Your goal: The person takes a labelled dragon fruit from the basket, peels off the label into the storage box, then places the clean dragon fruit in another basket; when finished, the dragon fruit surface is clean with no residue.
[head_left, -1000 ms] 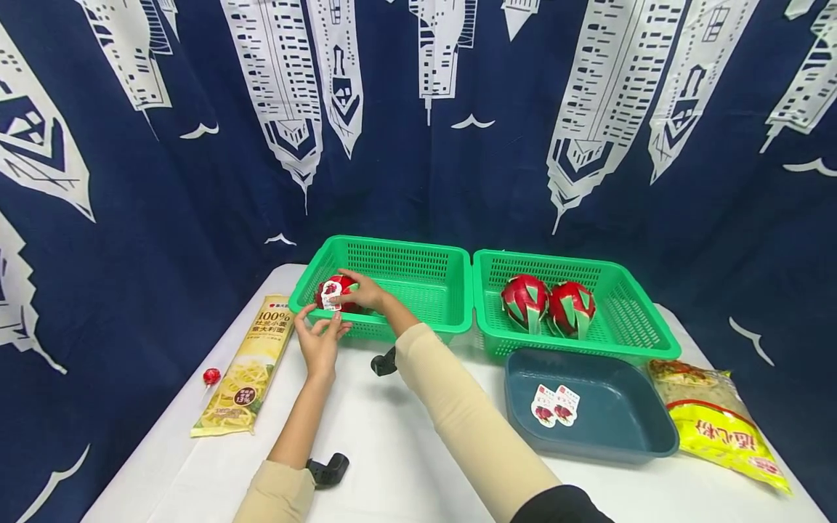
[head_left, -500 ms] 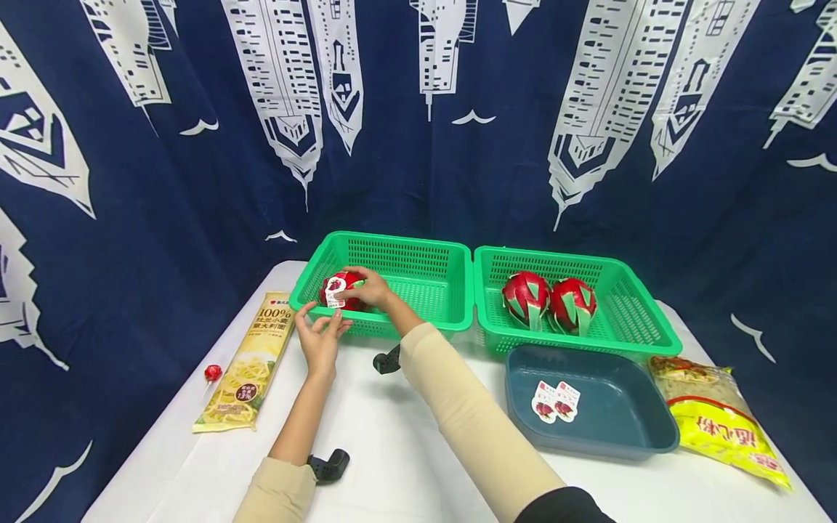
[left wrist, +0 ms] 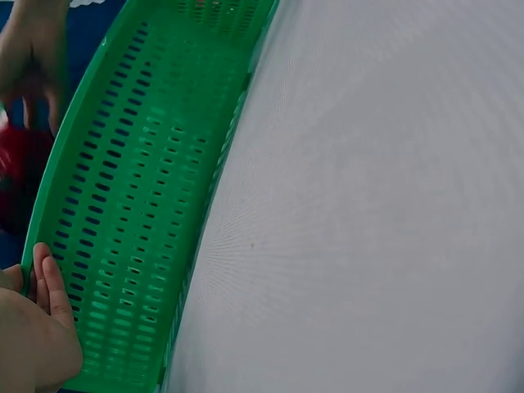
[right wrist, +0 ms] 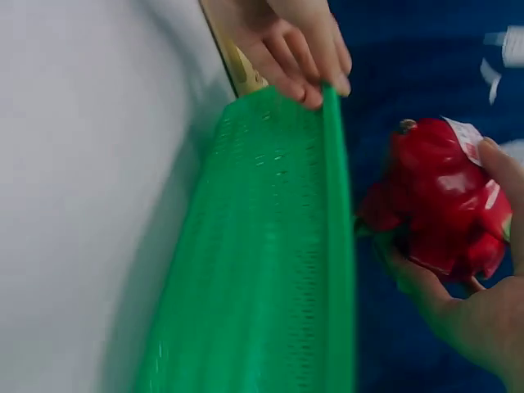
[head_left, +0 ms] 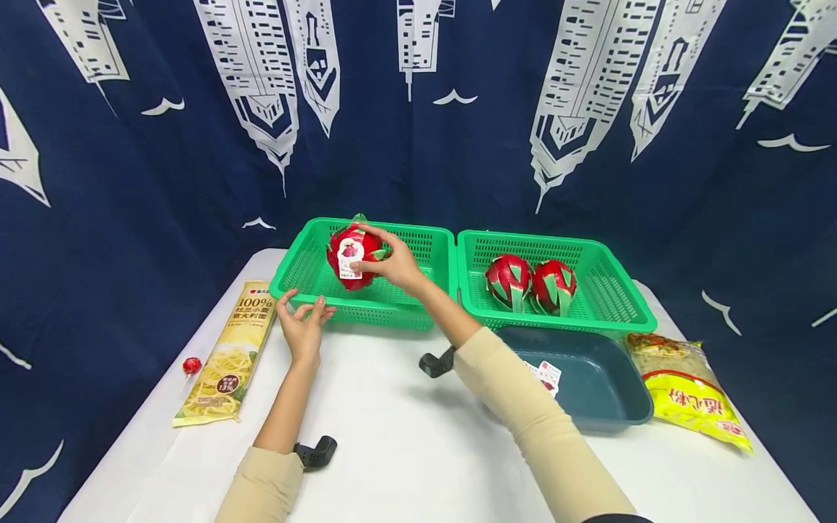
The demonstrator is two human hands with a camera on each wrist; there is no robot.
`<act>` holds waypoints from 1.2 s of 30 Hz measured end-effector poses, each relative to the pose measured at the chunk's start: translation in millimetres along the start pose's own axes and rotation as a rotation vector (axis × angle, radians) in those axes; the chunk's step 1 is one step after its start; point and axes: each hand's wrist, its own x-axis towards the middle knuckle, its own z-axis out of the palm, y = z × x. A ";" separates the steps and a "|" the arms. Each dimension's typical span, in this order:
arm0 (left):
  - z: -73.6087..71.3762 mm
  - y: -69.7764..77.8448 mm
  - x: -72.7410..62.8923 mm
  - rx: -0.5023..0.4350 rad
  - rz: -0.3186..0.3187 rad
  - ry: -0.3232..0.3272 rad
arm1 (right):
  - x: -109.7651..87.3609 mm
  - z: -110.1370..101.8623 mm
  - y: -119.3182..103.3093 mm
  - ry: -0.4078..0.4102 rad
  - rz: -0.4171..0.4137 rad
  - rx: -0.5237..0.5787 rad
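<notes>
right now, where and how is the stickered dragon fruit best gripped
Grip the stickered dragon fruit round its bulging middle, probably from the right, as the right hand does: its body is rounded, while the green leaf tip on top looks thin.

Head view: taken from above near side, aimed fwd & down; most of tabletop [head_left: 392,407] incl., navy curtain [head_left: 458,160] behind. L wrist view: v. close, front wall of L green basket [left wrist: 123,213] seen slantwise from outside, R end at top. R wrist view: also close, same wall faced toward L end. L hand [left wrist: 37,340], R hand [right wrist: 483,315] & red fruit [right wrist: 442,196] shared by both; fruit dim, cut off in L one, prob. same.
</notes>
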 end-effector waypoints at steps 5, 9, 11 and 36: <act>-5.3 0.3 0.6 0.025 0.011 0.020 | -64.8 -32.0 -38.4 -0.044 -0.169 -0.073; -12.4 3.1 0.3 0.055 0.009 0.051 | -123.7 -48.5 -67.3 -0.165 -0.189 -0.019; -14.7 5.9 0.8 0.045 0.006 0.060 | -146.2 -53.8 -68.9 -0.225 -0.160 0.019; 2.5 -5.5 -2.6 -0.008 -0.021 0.016 | -222.5 -44.1 21.8 -0.321 0.042 -0.125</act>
